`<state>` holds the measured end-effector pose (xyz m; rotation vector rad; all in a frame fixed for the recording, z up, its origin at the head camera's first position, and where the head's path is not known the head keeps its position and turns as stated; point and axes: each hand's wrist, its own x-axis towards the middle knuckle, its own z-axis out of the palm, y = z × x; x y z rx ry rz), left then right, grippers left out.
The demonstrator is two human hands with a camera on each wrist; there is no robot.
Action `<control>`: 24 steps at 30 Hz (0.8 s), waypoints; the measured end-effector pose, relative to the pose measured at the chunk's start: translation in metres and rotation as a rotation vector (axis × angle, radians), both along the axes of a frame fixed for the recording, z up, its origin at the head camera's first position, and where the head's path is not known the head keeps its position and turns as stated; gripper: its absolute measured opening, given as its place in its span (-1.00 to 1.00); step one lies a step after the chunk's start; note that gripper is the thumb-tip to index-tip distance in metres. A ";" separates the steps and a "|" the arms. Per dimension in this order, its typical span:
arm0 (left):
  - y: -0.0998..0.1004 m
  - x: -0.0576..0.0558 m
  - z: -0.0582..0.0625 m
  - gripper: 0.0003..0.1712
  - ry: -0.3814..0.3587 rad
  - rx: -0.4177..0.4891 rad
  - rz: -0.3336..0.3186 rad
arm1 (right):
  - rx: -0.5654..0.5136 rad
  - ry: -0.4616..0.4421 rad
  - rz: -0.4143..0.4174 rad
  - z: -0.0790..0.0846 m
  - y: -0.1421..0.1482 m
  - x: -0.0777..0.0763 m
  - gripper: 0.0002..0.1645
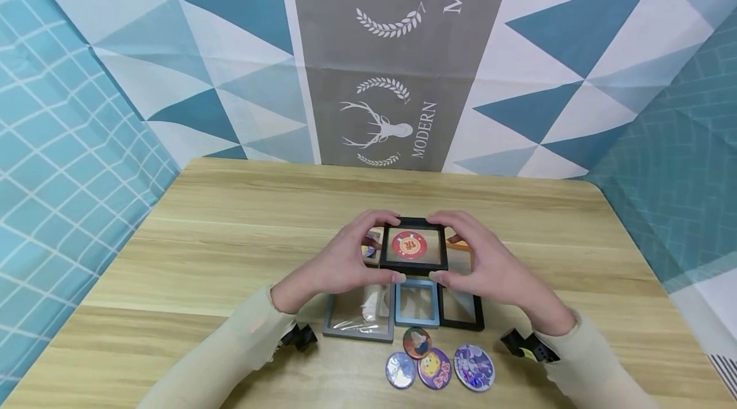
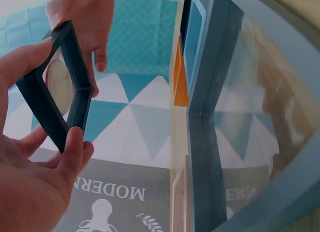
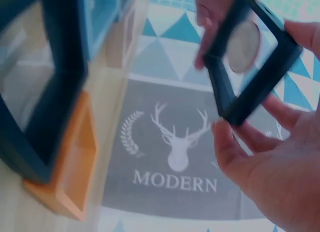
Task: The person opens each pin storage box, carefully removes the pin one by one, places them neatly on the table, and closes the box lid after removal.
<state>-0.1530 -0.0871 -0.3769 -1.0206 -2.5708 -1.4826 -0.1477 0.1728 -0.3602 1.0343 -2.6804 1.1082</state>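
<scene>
Together, left hand (image 1: pixel 349 260) and right hand (image 1: pixel 488 263) gripped a black frame (image 1: pixel 413 268) at opposite sides, red badge (image 1: pixel 409 244) inside | frame was right of and below head-view centre | four round badges (image 1: pixel 434 368) lay near bottom edge

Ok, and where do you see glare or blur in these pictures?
Head view, white glare on the grey frame; left wrist view, the held frame looks fairly crisp; right wrist view, the nearest black frame is blurred, the orange frame soft too.
</scene>
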 end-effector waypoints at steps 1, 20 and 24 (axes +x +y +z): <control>0.000 0.001 0.001 -0.16 -0.013 0.011 0.016 | -0.015 -0.006 -0.014 -0.001 -0.003 0.001 -0.08; 0.002 0.009 0.009 -0.31 -0.062 0.112 0.032 | -0.166 0.043 -0.184 -0.019 -0.031 0.018 0.14; 0.003 0.011 0.014 -0.30 -0.071 0.101 0.043 | -0.175 0.019 -0.184 -0.022 -0.032 0.019 0.15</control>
